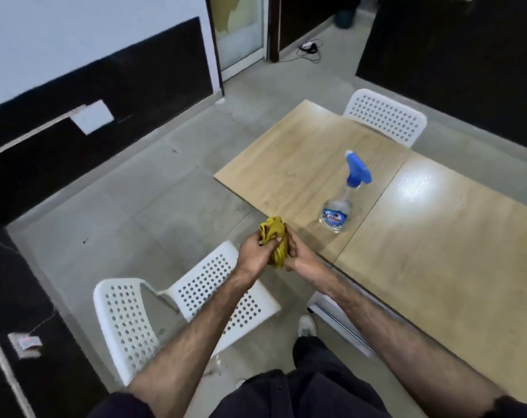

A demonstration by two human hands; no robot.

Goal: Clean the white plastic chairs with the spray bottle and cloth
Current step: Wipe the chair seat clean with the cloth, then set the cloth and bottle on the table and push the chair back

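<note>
I see both hands, left hand [254, 251] and right hand [298, 251], gripping the bunched yellow cloth [275, 239] over the table's [437, 251] near edge. Spray bottle [343, 194] stands forward-right, nearer the right hand; near chair [196, 297] sits directly below.

The only writing that can be read is on the spray bottle [342, 203], a clear bottle with a blue trigger head that stands upright on the wooden table [437, 236], beyond and to the right of the fingertips [286, 229] of the two hands. Low on the bottle's body is a blue label [333, 217] with a brand name in white letters that looks like "Colin"; the first letter is blurred, so this reading is not certain. A small red mark sits just under the word, too small to make out. Nothing else in view carries legible words, numbers or signs.
</note>
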